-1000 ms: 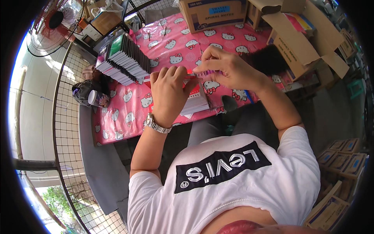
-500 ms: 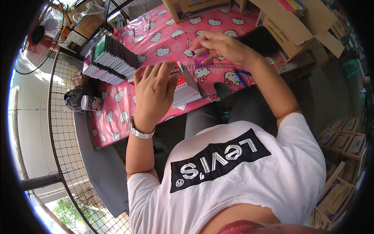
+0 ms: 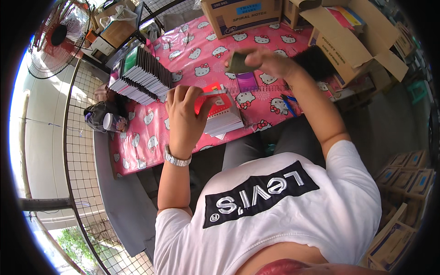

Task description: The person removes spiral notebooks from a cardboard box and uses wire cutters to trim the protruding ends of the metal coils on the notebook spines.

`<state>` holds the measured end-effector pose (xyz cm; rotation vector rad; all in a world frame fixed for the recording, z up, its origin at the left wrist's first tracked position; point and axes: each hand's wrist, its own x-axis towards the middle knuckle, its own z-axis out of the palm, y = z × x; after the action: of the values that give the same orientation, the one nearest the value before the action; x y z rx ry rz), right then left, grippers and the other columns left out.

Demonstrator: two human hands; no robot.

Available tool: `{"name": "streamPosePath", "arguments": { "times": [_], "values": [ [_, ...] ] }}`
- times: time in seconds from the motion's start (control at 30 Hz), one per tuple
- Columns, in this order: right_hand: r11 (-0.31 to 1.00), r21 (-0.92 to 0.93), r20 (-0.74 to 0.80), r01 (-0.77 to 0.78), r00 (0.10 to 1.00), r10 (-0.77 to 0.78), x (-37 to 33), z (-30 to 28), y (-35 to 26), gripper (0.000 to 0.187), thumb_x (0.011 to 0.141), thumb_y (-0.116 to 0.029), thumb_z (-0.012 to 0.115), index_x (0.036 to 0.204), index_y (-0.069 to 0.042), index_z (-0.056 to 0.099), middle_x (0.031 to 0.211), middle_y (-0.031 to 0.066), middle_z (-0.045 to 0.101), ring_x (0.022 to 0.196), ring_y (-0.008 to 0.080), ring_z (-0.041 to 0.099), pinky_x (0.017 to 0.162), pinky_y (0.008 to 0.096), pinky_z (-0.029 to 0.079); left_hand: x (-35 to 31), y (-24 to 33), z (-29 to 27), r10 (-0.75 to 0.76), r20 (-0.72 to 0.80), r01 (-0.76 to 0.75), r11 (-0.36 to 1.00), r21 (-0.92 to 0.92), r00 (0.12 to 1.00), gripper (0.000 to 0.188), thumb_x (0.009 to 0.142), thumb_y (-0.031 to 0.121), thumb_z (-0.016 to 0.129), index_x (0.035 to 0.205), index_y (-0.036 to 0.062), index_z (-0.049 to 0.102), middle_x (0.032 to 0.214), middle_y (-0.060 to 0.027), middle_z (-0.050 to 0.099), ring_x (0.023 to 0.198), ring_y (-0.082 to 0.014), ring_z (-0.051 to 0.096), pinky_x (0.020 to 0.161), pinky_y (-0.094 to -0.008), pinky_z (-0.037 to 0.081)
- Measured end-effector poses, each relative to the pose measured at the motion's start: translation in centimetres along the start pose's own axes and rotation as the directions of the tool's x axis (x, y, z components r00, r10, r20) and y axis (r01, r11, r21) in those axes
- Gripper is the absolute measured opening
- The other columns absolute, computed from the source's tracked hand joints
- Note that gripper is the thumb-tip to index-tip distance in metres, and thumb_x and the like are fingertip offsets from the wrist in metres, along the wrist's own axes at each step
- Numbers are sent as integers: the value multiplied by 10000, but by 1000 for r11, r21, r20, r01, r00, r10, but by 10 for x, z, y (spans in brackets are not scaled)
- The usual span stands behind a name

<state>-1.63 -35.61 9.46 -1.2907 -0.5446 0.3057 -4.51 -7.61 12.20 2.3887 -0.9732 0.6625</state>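
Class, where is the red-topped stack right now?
In the head view, the red-topped stack sits by the pink table's near edge, just right of the left hand.

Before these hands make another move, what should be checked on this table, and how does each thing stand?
1. Left hand gripping the red booklet: ok.
2. Right hand empty: not ok; it holds a dark green piece, blurred.
3. Spiral coil fully threaded: cannot tell; a length trails right of the booklet.
4. Blue-handled tool on the table: ok.
5. Carton at far right closed: not ok; flaps open.
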Motion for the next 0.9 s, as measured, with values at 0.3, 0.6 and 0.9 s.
{"name": "streamPosePath", "arguments": {
  "times": [0.3,0.6,0.9],
  "values": [
    [986,-61,367,-152,916,164,26,13,-58,473,852,-396,678,1140,-25,629,1151,73,581,1072,186,568,925,314,430,17,9,4,7,17,-5,995,-99,1000,278,764,192,795,941,28,657,947,-120,594,926,-329,523,822,-419,443],
    [865,-465,168,-188,941,295,47,12,-46,330,831,-229,653,1104,-43,650,1099,22,596,1033,108,547,892,260,435,9,-20,-8,-90,39,96,971,-221,995,256,788,63,722,1015,0,622,958,-118,584,840,-250,616,739,-329,495],
    [930,-314,198,-190,945,260,66,22,-47,464,840,-300,675,1203,-18,612,1116,53,648,1011,116,599,893,259,454,10,-28,-12,-214,205,277,888,-366,955,252,847,121,732,1041,1,623,917,-75,635,710,-117,584,604,-250,461]
  ]
}}
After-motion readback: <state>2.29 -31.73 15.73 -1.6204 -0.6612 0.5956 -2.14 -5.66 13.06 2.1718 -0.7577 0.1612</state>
